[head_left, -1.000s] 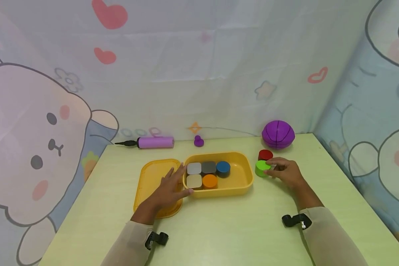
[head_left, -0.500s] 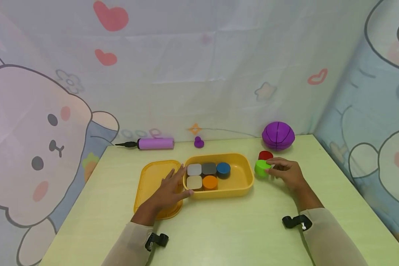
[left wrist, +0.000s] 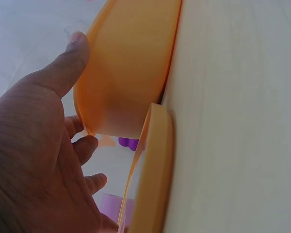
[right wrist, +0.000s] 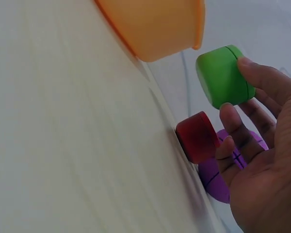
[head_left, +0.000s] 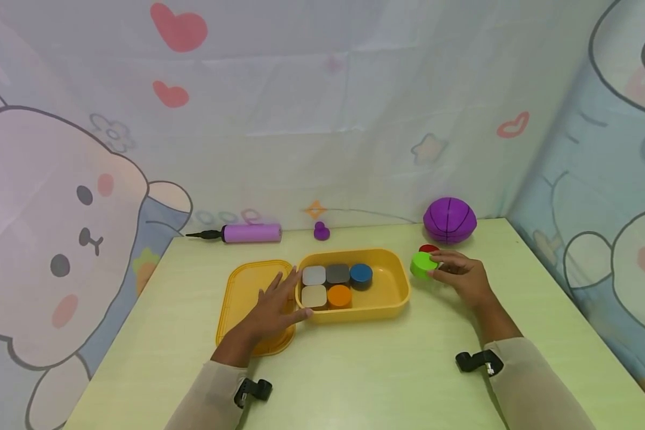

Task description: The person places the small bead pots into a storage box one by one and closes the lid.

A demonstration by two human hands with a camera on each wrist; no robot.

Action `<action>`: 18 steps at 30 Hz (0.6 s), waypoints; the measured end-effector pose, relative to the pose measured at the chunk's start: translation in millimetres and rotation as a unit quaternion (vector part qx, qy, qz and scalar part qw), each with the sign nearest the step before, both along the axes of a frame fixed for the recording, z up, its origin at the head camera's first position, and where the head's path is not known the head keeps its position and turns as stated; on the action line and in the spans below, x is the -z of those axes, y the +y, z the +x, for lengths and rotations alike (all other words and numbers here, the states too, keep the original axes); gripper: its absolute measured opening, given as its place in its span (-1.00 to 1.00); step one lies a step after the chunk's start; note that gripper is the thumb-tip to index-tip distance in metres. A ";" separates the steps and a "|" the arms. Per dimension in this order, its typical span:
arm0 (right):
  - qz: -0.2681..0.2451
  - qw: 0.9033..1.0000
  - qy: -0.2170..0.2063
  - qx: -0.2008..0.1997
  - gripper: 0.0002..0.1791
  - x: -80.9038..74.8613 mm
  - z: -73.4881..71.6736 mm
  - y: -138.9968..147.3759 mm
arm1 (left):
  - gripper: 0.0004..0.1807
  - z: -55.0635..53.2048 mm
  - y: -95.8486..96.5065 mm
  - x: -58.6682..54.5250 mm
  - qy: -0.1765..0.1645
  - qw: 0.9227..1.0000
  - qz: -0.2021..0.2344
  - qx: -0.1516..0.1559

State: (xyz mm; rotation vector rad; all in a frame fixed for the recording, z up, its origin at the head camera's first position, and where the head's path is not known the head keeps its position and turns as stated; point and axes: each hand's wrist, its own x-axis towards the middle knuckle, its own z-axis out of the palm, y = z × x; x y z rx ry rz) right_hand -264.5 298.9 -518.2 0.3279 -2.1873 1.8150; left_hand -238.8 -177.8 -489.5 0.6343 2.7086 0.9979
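Observation:
My right hand (head_left: 462,278) pinches a small green round-cornered container (right wrist: 223,77) between thumb and fingers. In the right wrist view it is raised off the table, a dark seam running round it near one end. Behind it stands a similar dark red container (right wrist: 198,138), partly hidden in the head view. My left hand (head_left: 271,310) spreads over the left end of a yellow open box (head_left: 376,310), thumb and fingertips at its rim. Inside the box sit a light grey container (head_left: 314,275), a dark grey one (head_left: 337,273), a blue one (head_left: 361,273), a cream one (head_left: 314,295) and an orange one (head_left: 339,295).
A yellow lid (head_left: 242,298) lies left of the box, partly under the left hand. Along the back edge are a purple hand pump (head_left: 252,233), a small purple knobbed piece (head_left: 321,231) and a purple ball (head_left: 450,220). A printed cloth (head_left: 376,149) hangs behind the table.
The green container has risen a little off the table in my right hand and now covers more of the red one. My left hand has stayed at the box.

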 end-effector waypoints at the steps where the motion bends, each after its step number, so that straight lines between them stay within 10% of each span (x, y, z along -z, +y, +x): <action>1: -0.002 1.000 0.005 -0.003 -0.57 -0.9 0.5 -1.1 | 0.09 0.4 -0.1 -0.1 -0.001 1.000 0.002 0.000; 18: -0.034 0.995 0.066 -0.063 -0.62 -28.3 5.3 -32.3 | 0.09 -0.2 -1.2 2.8 -0.001 1.000 0.010 0.001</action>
